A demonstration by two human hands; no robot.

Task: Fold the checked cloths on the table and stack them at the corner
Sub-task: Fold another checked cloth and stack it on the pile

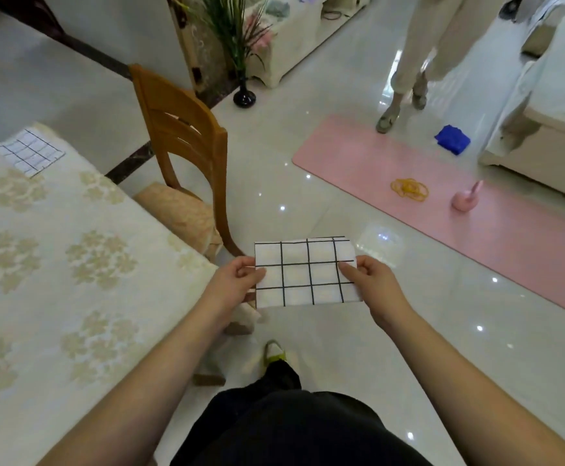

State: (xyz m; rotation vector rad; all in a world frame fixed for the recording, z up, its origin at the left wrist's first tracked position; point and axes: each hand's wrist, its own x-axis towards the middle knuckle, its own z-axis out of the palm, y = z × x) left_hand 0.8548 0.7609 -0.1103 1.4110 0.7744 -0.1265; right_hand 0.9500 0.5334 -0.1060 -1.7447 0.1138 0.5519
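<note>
A white checked cloth [308, 272] with black grid lines is folded into a small rectangle and held in the air over the floor, to the right of the table. My left hand [237, 280] pinches its left edge and my right hand [372, 284] pinches its right edge. A second folded checked cloth [30, 152] lies flat at the far corner of the table [72, 264], which is covered by a cream floral tablecloth.
A wooden chair [187, 156] stands at the table's right side, close to my left hand. On the floor lies a pink mat [476, 223] with a yellow cord, a pink kettlebell and a blue cloth. Another person's legs [419, 58] stand beyond it.
</note>
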